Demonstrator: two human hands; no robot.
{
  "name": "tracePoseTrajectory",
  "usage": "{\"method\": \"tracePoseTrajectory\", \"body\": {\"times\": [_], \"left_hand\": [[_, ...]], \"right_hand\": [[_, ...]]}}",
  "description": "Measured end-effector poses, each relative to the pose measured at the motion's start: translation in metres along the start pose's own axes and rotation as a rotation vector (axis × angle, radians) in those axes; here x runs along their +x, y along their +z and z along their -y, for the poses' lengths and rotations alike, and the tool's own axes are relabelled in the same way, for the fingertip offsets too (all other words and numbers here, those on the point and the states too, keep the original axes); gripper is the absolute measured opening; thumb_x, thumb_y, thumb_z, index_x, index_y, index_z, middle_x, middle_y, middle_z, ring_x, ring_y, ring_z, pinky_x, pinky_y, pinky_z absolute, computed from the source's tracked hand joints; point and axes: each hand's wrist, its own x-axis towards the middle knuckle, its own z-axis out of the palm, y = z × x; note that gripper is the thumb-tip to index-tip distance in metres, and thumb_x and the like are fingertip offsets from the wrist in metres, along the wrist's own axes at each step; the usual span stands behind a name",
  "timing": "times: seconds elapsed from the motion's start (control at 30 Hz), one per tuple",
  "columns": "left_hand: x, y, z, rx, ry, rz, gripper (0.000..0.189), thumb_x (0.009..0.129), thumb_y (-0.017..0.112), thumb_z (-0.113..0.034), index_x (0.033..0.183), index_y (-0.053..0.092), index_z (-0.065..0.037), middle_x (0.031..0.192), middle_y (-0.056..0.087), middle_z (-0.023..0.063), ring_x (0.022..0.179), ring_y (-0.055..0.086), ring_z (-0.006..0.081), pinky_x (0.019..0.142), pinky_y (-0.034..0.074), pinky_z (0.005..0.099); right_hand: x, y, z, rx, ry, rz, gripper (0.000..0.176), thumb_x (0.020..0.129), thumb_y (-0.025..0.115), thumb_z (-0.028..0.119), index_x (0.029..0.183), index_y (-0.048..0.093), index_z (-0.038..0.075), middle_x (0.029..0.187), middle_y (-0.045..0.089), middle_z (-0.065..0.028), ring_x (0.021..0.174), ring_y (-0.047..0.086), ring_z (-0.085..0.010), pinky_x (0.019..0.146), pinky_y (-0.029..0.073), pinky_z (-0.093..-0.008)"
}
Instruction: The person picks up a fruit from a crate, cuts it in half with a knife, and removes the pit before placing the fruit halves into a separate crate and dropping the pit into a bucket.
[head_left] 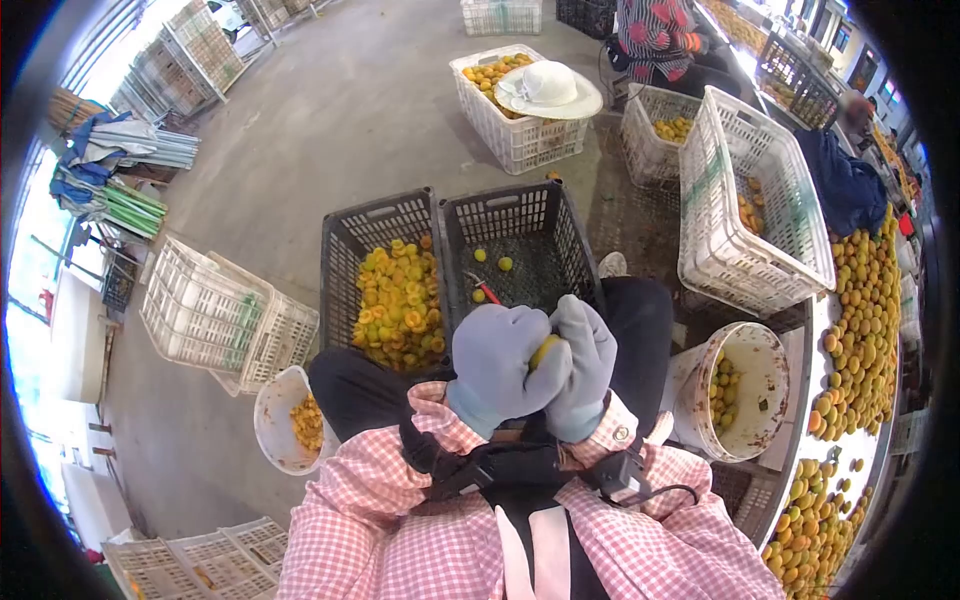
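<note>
My left hand (500,362) and my right hand (585,372), both in grey gloves, are pressed together above my lap with fingers closed. A sliver of a yellow-green apricot (545,350) shows between them, mostly covered by the gloves. Just beyond the hands is a black crate (510,203) with a few whole green-yellow fruits (504,264) on its bottom. A red-handled tool (486,290) slants over that crate, one end overlapping the left glove's edge in this view. Left of it, a second black crate (378,212) holds a heap of split apricots (398,305).
Beside my left knee stands a white bucket (270,425) of fruit pieces; another bucket (755,345) with whole fruit is at right. White crates (700,190) surround the area. A fruit-covered table (810,400) runs along the right. A person (655,40) sits ahead.
</note>
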Motion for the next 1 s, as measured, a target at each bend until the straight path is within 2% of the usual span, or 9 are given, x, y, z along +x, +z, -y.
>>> {"method": "tracePoseTrajectory", "body": {"times": [0.23, 0.43, 0.5, 0.57, 0.63, 0.7, 0.77, 0.83, 1.0], "left_hand": [[-0.025, 0.036, 0.012, -0.434, -0.547, -0.094, 0.029, 0.095, 0.047, -0.019, 0.073, 0.053, -0.001, 0.059, 0.049, 0.0088, 0.051, 0.048, 0.0208, 0.051, 0.038, 0.0336], [-0.029, 0.037, 0.019, -0.651, -0.869, 0.039, 0.034, 0.097, 0.048, -0.024, 0.073, 0.057, -0.002, 0.060, 0.051, 0.0037, 0.052, 0.054, 0.0117, 0.049, 0.042, 0.0337], [-0.027, 0.029, 0.023, -0.631, -0.843, 0.111, 0.038, 0.092, 0.055, -0.034, 0.071, 0.058, -0.002, 0.060, 0.054, 0.0064, 0.047, 0.054, 0.0178, 0.047, 0.043, 0.0371], [-0.030, 0.020, 0.038, 0.036, -0.142, 0.264, 0.045, 0.081, 0.065, -0.047, 0.076, 0.059, -0.003, 0.061, 0.053, 0.0068, 0.056, 0.055, 0.0253, 0.054, 0.043, 0.0382], [-0.015, 0.002, 0.028, 0.068, -0.104, 0.340, 0.052, 0.070, 0.069, -0.054, 0.076, 0.061, -0.004, 0.067, 0.056, 0.0120, 0.066, 0.056, 0.0338, 0.063, 0.045, 0.0430], [-0.002, -0.003, 0.026, 0.100, 0.266, 0.170, 0.048, 0.072, 0.069, -0.052, 0.073, 0.061, -0.005, 0.071, 0.057, 0.0116, 0.072, 0.057, 0.0325, 0.067, 0.044, 0.0441], [0.002, -0.005, 0.026, 0.023, 0.267, 0.201, 0.043, 0.073, 0.069, -0.050, 0.069, 0.060, -0.008, 0.072, 0.056, 0.0107, 0.072, 0.054, 0.0317, 0.065, 0.042, 0.0439], [0.007, -0.005, 0.021, 0.040, 0.227, 0.210, 0.042, 0.074, 0.068, -0.047, 0.066, 0.056, -0.008, 0.063, 0.052, 0.0113, 0.066, 0.054, 0.0308, 0.060, 0.041, 0.0425], [0.003, -0.005, 0.020, 0.045, 0.177, 0.251, 0.048, 0.071, 0.070, -0.052, 0.067, 0.055, -0.006, 0.064, 0.051, 0.0128, 0.064, 0.052, 0.0321, 0.060, 0.040, 0.0432]], "right_hand": [[0.031, -0.022, -0.049, -0.242, -0.155, 0.022, 0.035, 0.099, 0.051, 0.026, 0.070, 0.050, 0.006, 0.064, 0.045, 0.0062, 0.062, 0.037, -0.0026, 0.052, 0.031, -0.0240], [0.043, -0.040, -0.059, -0.221, 0.222, 0.068, 0.033, 0.098, 0.048, 0.036, 0.093, 0.058, 0.005, 0.079, 0.056, 0.0028, 0.066, 0.047, -0.0058, 0.060, 0.040, -0.0218], [0.039, -0.045, -0.040, -0.262, 0.374, 0.100, 0.035, 0.098, 0.047, 0.038, 0.096, 0.059, 0.005, 0.081, 0.057, 0.0021, 0.067, 0.050, -0.0064, 0.061, 0.041, -0.0221], [0.034, -0.046, -0.019, -0.070, 0.571, 0.346, 0.033, 0.097, 0.049, 0.038, 0.099, 0.059, 0.006, 0.083, 0.059, 0.0011, 0.070, 0.055, -0.0078, 0.062, 0.045, -0.0228], [0.033, -0.045, -0.021, 0.008, 0.702, 0.371, 0.029, 0.096, 0.050, 0.036, 0.101, 0.058, 0.008, 0.082, 0.060, 0.0010, 0.065, 0.057, -0.0077, 0.055, 0.045, -0.0222], [0.026, -0.042, -0.028, -0.083, 0.635, 0.342, 0.033, 0.096, 0.048, 0.041, 0.099, 0.058, 0.010, 0.076, 0.059, 0.0023, 0.054, 0.053, -0.0072, 0.044, 0.040, -0.0212], [0.022, -0.046, -0.009, -0.200, 0.768, 0.439, 0.044, 0.096, 0.042, 0.052, 0.099, 0.059, 0.012, 0.075, 0.059, 0.0021, 0.052, 0.052, -0.0083, 0.039, 0.038, -0.0211], [0.020, -0.051, -0.004, 0.155, 0.825, 0.539, 0.054, 0.094, 0.036, 0.061, 0.099, 0.058, 0.012, 0.076, 0.060, 0.0016, 0.051, 0.052, -0.0090, 0.036, 0.036, -0.0216], [0.016, -0.052, -0.024, 0.169, 0.675, 0.274, 0.051, 0.095, 0.038, 0.057, 0.097, 0.056, 0.010, 0.075, 0.060, -0.0006, 0.051, 0.053, -0.0092, 0.037, 0.040, -0.0214]]}}
